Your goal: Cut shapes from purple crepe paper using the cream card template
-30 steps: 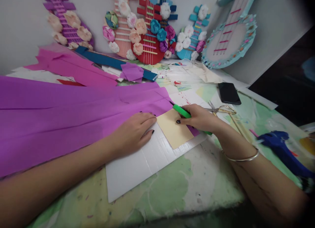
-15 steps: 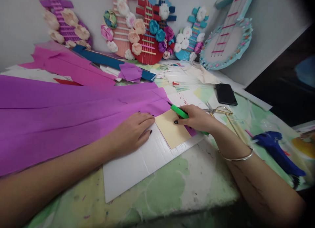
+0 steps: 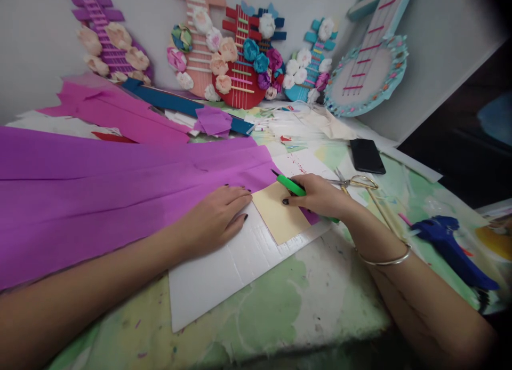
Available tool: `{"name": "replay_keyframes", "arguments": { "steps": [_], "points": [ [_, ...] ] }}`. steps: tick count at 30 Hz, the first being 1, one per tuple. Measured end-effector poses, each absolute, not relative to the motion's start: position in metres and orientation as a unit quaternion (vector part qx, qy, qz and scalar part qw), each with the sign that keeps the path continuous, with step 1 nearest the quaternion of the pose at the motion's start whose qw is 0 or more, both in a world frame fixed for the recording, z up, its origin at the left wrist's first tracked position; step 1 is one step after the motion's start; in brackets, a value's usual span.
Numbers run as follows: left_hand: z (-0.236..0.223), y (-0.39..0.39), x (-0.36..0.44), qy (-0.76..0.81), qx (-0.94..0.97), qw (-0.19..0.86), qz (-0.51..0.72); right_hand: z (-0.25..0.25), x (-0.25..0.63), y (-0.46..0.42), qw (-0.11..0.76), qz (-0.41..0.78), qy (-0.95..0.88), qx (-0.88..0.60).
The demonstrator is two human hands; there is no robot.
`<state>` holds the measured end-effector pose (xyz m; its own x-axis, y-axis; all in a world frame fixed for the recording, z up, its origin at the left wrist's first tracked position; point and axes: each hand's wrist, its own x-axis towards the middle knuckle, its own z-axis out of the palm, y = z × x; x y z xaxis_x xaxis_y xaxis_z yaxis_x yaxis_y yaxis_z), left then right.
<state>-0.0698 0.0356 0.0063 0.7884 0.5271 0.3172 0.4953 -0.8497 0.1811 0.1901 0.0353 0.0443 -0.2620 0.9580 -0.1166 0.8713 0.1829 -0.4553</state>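
Note:
My left hand [image 3: 218,218] lies flat with fingers stretched over the edge of a long purple crepe paper sheet [image 3: 132,191] and a white board [image 3: 216,274] marked with cut lines. Its fingertips touch the left corner of a pale yellow card [image 3: 282,218], which rests on the purple paper and the board. My right hand [image 3: 320,194] is closed around a green craft knife [image 3: 290,185], its dark thin tip pointing up and left. The right thumb lies against the card. A bit of purple paper shows past the card's right edge.
Gold-handled scissors [image 3: 362,182] and a black phone [image 3: 367,155] lie beyond my right hand. A blue glue gun [image 3: 452,247] is at the right. Several decorated paper instruments, including a red one [image 3: 242,90], lean on the wall. Pink paper [image 3: 124,109] lies back left.
The view has tilted slightly, so everything sits a little lower. Both hands, the knife and the card keep nearly the same places relative to each other.

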Motion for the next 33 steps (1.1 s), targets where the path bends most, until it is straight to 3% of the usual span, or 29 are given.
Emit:
{"name": "replay_keyframes", "arguments": {
  "steps": [24, 33],
  "points": [
    [0.0022, 0.0392, -0.0713, 0.229, 0.952, -0.006, 0.202, 0.0470, 0.1889, 0.0337, 0.096, 0.230, -0.758, -0.603],
    [0.0013, 0.0388, -0.0709, 0.246, 0.948, 0.024, 0.203, 0.0464, 0.1884, 0.0336, 0.102, 0.224, -0.759, -0.603]
  ]
}}
